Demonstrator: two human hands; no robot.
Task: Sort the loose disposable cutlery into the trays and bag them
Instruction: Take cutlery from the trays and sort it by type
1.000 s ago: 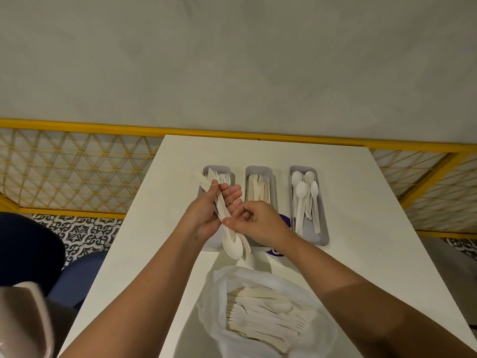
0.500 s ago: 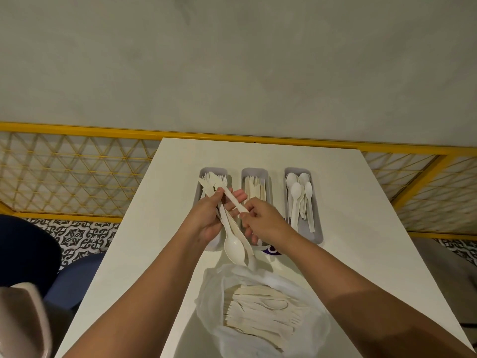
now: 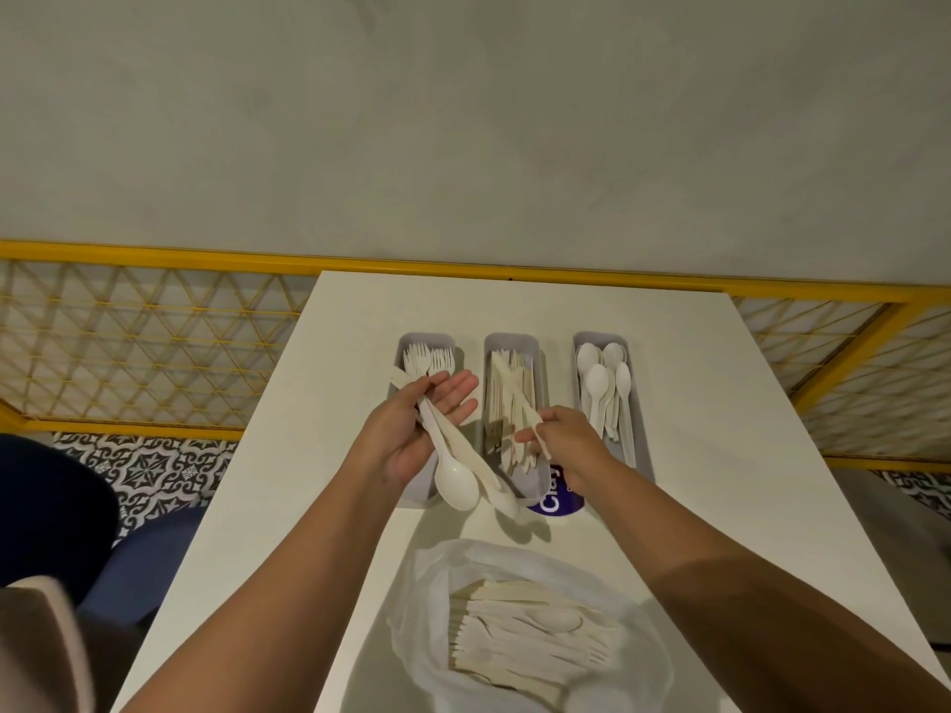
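The white table (image 3: 720, 403) is running out to a straight far edge set right against the yellow lattice railing (image 3: 128, 352), with bare top lying open on both sides of three grey trays and a free strip between them and the plastic bag (image 3: 427, 635) sitting at the near edge. The left hand (image 3: 406, 440) is hovering over the left tray (image 3: 404, 352), where forks (image 3: 427, 360) are lying. Its thumb is pinning a bundle of cutlery (image 3: 453, 445) against the palm while the fingers are stretching out nearly straight, and a spoon (image 3: 455, 487) is hanging from the bundle past the tray's near end. The right hand (image 3: 571, 445) is pinching a knife (image 3: 530, 419) between thumb and fingertips, low over the middle tray (image 3: 512, 339) holding knives (image 3: 507, 393). The right tray (image 3: 638, 440) is holding spoons (image 3: 599, 383). The bag is gaping open with bagged cutlery (image 3: 520, 640) lying inside. A blue chair (image 3: 144, 558) is standing left of the table over patterned floor tiles (image 3: 149, 470). A purple label (image 3: 558, 501) is peeking out under the right wrist, showing "Clay"; the rest is hidden.
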